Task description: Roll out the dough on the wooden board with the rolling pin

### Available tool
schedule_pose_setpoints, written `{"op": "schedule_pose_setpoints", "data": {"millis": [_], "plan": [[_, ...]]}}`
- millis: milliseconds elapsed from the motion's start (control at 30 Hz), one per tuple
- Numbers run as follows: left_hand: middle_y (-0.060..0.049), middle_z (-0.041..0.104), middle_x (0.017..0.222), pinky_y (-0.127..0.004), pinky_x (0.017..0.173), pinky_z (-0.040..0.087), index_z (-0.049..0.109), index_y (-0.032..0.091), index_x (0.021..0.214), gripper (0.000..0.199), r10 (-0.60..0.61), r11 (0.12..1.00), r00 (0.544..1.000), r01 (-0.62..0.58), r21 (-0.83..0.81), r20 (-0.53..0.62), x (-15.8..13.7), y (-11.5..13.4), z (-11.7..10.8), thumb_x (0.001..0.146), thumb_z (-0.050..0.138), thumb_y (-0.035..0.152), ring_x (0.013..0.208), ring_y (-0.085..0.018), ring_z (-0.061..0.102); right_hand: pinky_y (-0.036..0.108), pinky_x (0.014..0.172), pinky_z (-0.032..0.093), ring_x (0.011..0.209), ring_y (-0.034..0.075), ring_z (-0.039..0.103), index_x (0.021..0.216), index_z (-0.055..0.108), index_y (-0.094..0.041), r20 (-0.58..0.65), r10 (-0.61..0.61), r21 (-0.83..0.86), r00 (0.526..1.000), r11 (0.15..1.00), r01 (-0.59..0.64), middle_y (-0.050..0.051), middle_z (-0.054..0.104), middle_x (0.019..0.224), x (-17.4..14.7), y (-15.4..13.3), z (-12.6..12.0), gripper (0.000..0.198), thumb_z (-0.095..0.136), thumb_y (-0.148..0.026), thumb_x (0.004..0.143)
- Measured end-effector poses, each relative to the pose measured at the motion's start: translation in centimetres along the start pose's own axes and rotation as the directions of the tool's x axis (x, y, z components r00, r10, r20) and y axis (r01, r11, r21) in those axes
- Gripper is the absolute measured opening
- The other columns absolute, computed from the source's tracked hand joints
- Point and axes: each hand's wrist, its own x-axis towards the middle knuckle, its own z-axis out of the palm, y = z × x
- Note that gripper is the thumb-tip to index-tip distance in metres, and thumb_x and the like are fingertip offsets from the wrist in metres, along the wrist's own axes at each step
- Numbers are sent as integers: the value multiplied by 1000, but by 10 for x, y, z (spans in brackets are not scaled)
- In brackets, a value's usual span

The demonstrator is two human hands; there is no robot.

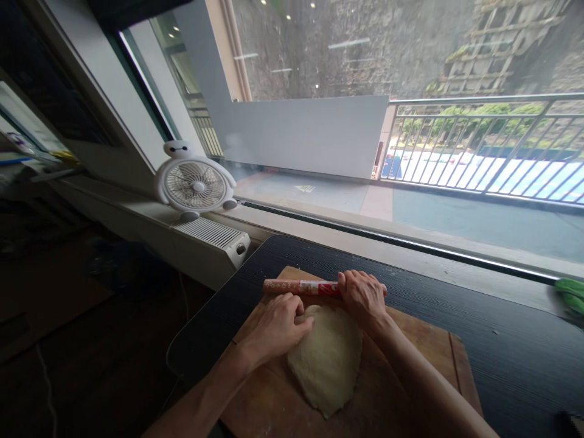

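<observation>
A flat, pale sheet of dough (326, 362), rounded at the top and narrowing toward me, lies on a wooden cutting board (424, 344). Just beyond it, a rolling pin (283, 286) with a red and white printed wrap rests crosswise near the board's far edge. My right hand (362, 298) is closed over the pin's right part. At the dough's upper left edge is my left hand (280, 322), its fingers curled and its thumb on the dough; the fingertips are partly hidden.
The board sits on a black table (214, 322) beside a large window. A white character-shaped fan (198, 185) stands left on a ledge by a vented white box (212, 234). A green object (570, 298) is at the right edge. White flecks dot the table.
</observation>
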Motion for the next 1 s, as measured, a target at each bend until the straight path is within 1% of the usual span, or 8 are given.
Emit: {"op": "schedule_pose_setpoints", "data": {"millis": [167, 267, 333, 433, 567, 667, 833, 1000], "plan": [[1, 61, 82, -26, 68, 40, 55, 22, 85, 10, 32, 995, 999, -32, -89, -1, 7, 4, 2, 81, 55, 31, 77, -16, 57, 30, 67, 25, 70, 15, 54, 72, 55, -22, 5, 9, 6, 1000, 1000, -9, 1, 63, 74, -1, 0, 0, 38, 27, -33, 96], [0, 61, 81, -26, 70, 40, 56, 21, 78, 12, 80, 991, 996, -84, -106, -34, 11, 9, 3, 86, 49, 26, 78, -15, 57, 30, 68, 26, 72, 16, 55, 74, 55, -22, 12, 12, 5, 1000, 1000, -12, 1, 64, 75, -1, 0, 0, 39, 26, -33, 96], [0, 61, 79, -26, 68, 39, 57, 20, 75, 14, 91, 989, 996, -91, -115, -5, 13, 11, 0, 86, 49, 26, 75, -15, 57, 30, 68, 26, 72, 16, 55, 73, 55, -22, 13, 16, 3, 1000, 1000, -16, 1, 64, 75, -1, 0, 0, 40, 25, -33, 96], [1, 61, 77, -25, 66, 40, 59, 21, 80, 8, 62, 993, 997, -58, -104, 38, 15, 14, -1, 83, 53, 26, 71, -14, 57, 30, 68, 27, 71, 16, 55, 72, 56, -22, 16, 20, 3, 1000, 1000, -20, 1, 64, 74, 0, -1, 0, 40, 26, -34, 96], [-1, 59, 87, -29, 79, 40, 59, 22, 92, 13, 84, 996, 996, -85, -32, -35, 15, 14, 13, 82, 51, 24, 85, -18, 55, 30, 68, 28, 73, 17, 56, 74, 57, -22, 27, 33, 0, 999, 999, -33, 1, 64, 76, 0, -1, 1, 40, 26, -33, 96], [-3, 56, 90, -33, 84, 38, 59, 23, 91, 15, 81, 996, 996, -80, 37, -43, 17, 15, 22, 80, 50, 25, 92, -21, 52, 31, 68, 29, 74, 18, 57, 75, 58, -21, 35, 49, -6, 998, 999, -49, 2, 65, 77, 1, -2, 1, 41, 25, -33, 96], [-3, 54, 92, -32, 83, 38, 56, 21, 84, 12, 130, 991, 991, -130, 20, 24, 24, 18, 19, 72, 53, 21, 90, -20, 51, 30, 66, 29, 71, 17, 58, 73, 57, -22, 37, 55, -8, 998, 998, -54, 1, 65, 73, 1, -3, -2, 42, 24, -33, 97], [-3, 55, 93, -34, 83, 38, 56, 21, 88, 15, 104, 994, 994, -104, 24, -24, 23, 24, 25, 75, 50, 22, 93, -21, 50, 30, 68, 30, 75, 17, 58, 77, 58, -22, 47, 61, -4, 997, 998, -60, 2, 65, 78, 2, -2, -1, 41, 24, -33, 97]]}}
